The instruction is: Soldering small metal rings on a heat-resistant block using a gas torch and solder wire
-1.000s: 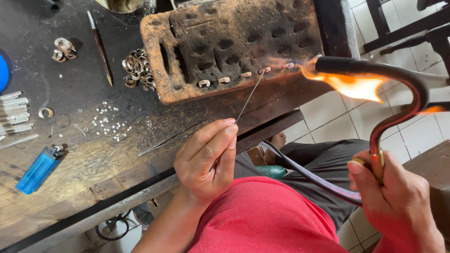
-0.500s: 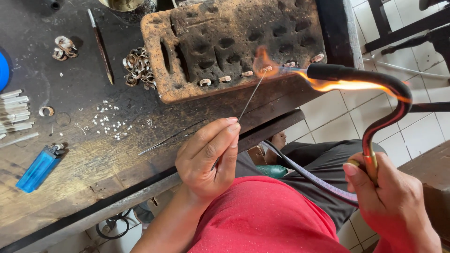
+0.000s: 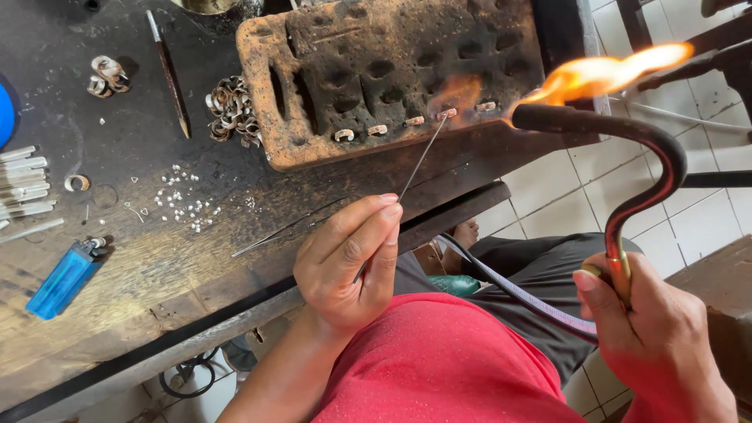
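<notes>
My left hand (image 3: 351, 262) pinches a thin metal rod (image 3: 421, 157) whose tip touches a small ring (image 3: 446, 114) on the near edge of a scorched, pitted soldering block (image 3: 392, 70). Several small rings sit in a row along that edge. My right hand (image 3: 654, 337) grips the handle of a curved gas torch (image 3: 627, 149). Its nozzle points left at the row of rings and an orange flame (image 3: 603, 74) flares up and to the right above the nozzle. A hose (image 3: 509, 290) runs from the torch across my lap.
On the dark wooden bench (image 3: 157, 266) lie a blue lighter (image 3: 61, 278), tweezers (image 3: 274, 233), a heap of metal rings (image 3: 233, 110), tiny white bits (image 3: 184, 204), a pencil-like tool (image 3: 168, 70) and metal rods (image 3: 23, 188) at the left edge. A tiled floor (image 3: 564, 188) lies to the right.
The torch has drawn slightly right and the flame now flares upward to the right instead of licking the rings. My left hand and the rod have stayed in place.
</notes>
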